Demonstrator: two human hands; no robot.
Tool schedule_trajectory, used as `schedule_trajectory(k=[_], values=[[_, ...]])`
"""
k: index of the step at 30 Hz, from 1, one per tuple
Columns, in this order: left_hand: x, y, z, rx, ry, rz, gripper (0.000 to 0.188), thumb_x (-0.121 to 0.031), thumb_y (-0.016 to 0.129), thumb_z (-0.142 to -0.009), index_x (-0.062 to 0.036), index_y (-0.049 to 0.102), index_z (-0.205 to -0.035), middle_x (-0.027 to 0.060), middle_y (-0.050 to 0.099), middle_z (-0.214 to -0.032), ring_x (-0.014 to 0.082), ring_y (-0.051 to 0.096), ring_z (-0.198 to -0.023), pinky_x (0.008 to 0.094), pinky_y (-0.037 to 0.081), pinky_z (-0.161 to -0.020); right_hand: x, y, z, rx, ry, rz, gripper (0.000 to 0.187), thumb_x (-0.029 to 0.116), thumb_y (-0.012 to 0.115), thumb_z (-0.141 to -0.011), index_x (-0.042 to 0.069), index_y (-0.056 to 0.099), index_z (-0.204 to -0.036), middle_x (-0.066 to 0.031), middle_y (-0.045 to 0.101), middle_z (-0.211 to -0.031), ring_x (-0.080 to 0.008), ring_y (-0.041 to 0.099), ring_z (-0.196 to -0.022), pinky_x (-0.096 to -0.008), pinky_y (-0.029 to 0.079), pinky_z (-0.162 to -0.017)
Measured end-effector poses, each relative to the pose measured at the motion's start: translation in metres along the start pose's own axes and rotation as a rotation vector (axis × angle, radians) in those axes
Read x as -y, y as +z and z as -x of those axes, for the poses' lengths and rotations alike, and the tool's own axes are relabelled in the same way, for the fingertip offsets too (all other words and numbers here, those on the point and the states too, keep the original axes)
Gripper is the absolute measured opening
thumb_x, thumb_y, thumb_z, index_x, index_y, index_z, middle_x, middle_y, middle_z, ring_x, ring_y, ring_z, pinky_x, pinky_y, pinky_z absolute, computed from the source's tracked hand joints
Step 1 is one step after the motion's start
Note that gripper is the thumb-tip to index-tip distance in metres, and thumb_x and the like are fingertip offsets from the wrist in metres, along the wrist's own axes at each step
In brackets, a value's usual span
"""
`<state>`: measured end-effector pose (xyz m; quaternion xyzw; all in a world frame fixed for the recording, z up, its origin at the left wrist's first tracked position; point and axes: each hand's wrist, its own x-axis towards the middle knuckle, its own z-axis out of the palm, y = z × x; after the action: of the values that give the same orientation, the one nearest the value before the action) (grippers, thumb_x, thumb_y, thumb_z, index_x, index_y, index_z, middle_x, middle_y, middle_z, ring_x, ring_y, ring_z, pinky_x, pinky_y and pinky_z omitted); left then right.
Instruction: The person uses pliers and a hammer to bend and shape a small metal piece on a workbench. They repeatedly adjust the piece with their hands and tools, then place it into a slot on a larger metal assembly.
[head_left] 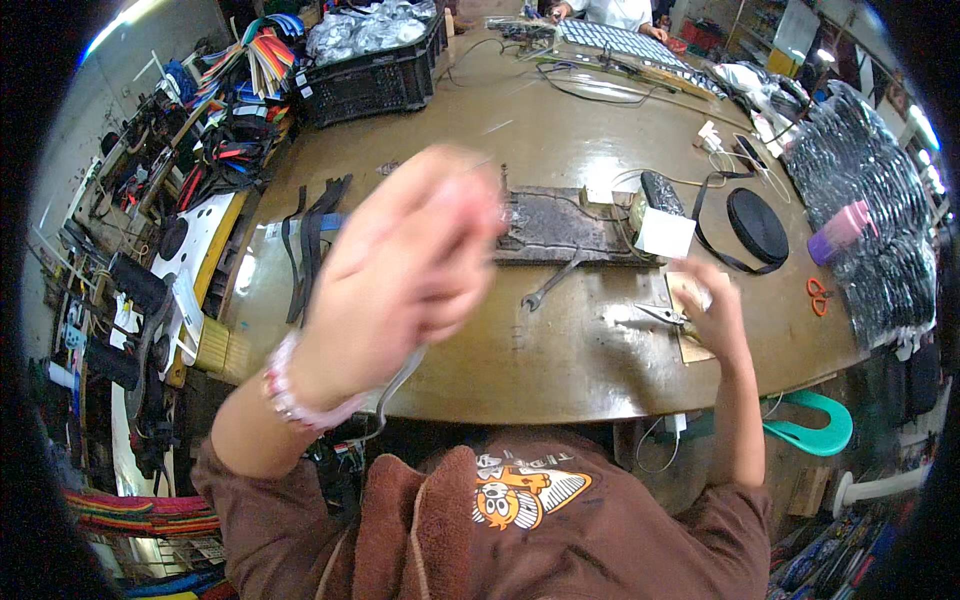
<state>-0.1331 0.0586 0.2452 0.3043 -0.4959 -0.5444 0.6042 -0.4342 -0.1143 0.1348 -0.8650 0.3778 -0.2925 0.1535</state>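
My left hand (415, 250) is raised high over the table, blurred by motion, its fingers closed together. A thin dark tip shows at its fingertips, but what it grips I cannot make out. Below its wrist a grey cord (400, 378) runs down past the table edge. At the right, my right hand (713, 315) hovers with thumb and fingers apart, close by the pliers (662, 313), which lie on a tan card (693, 347). Between the hands sits a dark metal fixture (565, 222), with a wrench (550, 285) in front of it.
Black straps (312, 245) lie at the left; a black webbing roll (757, 228), a white card (665, 233) and orange scissors (819, 297) are at the right. Farther off stand a black crate (370, 85) of bagged items and, across the table, another person (615, 12).
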Motion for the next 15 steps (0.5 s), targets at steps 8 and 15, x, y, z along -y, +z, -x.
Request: schedule_trajectory(k=[8,15], values=[[0.081,0.091,-0.113,-0.059,0.541,-0.200,0.024,-0.020,0.044,-0.094,-0.0013,0.046,-0.109,0.0070,0.048,-0.074,0.0168,0.047,-0.066,0.0307,0.040,-0.061,0.153,-0.080,-0.126,0.217,-0.502,-1.057,0.034,0.024,0.038,-0.095,-0.002,0.052,-0.112,-0.0133,0.063,-0.092,-0.0196,0.060,-0.083,-0.0305,0.046,-0.076],[0.124,-0.050,-0.072,-0.061,-0.381,-0.017,0.048,-0.020,0.054,-0.091,0.0019,0.038,-0.130,0.0167,0.050,-0.123,0.0243,0.053,-0.110,0.0382,0.045,-0.094,0.077,0.037,-0.114,0.119,-0.211,-0.072,0.020,0.020,0.053,-0.086,0.004,0.064,-0.092,-0.0183,0.063,-0.078,-0.0326,0.062,-0.074,-0.0393,0.047,-0.067]])
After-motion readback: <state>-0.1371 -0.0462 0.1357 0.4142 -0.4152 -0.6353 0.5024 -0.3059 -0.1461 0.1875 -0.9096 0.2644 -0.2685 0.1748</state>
